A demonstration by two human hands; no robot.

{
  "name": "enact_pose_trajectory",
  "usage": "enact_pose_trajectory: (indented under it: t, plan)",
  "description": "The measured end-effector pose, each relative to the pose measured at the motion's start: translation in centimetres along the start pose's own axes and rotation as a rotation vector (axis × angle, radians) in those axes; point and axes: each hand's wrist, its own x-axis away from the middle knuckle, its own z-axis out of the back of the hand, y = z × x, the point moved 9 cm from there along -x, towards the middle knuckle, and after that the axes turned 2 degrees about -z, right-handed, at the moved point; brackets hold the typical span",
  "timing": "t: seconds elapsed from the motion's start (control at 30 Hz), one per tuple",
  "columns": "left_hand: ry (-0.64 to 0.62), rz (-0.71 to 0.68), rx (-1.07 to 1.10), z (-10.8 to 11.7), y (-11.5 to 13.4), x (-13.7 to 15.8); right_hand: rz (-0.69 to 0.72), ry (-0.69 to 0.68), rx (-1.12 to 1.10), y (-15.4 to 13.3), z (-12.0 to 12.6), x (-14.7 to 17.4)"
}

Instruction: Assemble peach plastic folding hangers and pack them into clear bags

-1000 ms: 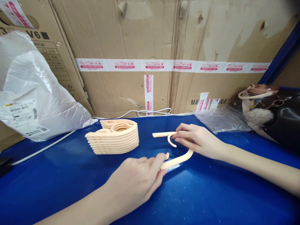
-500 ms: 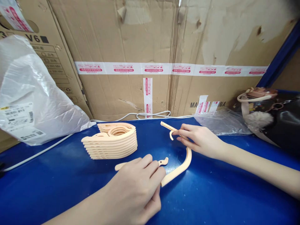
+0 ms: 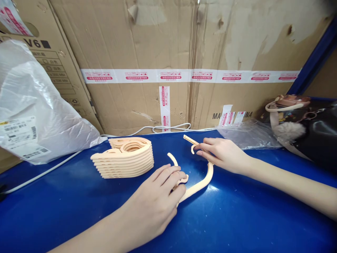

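Note:
A cream plastic folding hanger (image 3: 202,183) lies partly spread over the blue table, with both my hands on it. My left hand (image 3: 159,198) is closed around its near end, and the fingers cover the joint there. A slim curved piece (image 3: 172,159) sticks up past those fingers, and a small hooked piece (image 3: 185,180) shows beside them. At the far end, my right hand (image 3: 223,154) pinches the hanger near its bend. A straight tip and a small curl poke out left of the right fingers. Left of the hands stands a neat stack of folded cream hangers (image 3: 125,163).
Large cardboard boxes (image 3: 126,42) wall off the back of the blue table (image 3: 237,218). A white plastic mailer bag (image 3: 42,105) leans at the left, with a white cable (image 3: 44,172) beneath it. Clear plastic wrap (image 3: 247,135) and a black bag (image 3: 319,133) lie at the right.
The slim piece at my left hand has swung from pointing left to pointing up and away. My left fingers have shifted over the joint. My right hand keeps its hold on the hanger.

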Motion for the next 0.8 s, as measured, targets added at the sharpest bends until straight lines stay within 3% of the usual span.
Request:
enact_pose_trajectory:
  t: [0.17, 0.3, 0.5, 0.67, 0.8]
  plan:
    - [0.043, 0.193, 0.286, -0.1, -1.8, 0.5, -0.036, -0.002, 0.004, 0.3, -0.5, 0.0]
    - [0.05, 0.287, 0.374, -0.5, -2.9, 0.9, -0.052, 0.026, -0.005, 0.3, -0.6, -0.1]
    - [0.012, 0.299, 0.481, -0.9, -2.9, 0.7, -0.076, 0.056, 0.005, 0.3, -0.4, 0.1]
    - [0.074, 0.283, 0.492, -0.1, -2.4, 0.4, -0.087, 0.058, -0.017, 0.2, -0.4, 0.1]
    - [0.054, 0.314, 0.481, -0.6, -2.5, 0.4, -0.096, 0.055, -0.03, 0.1, -0.6, 0.2]
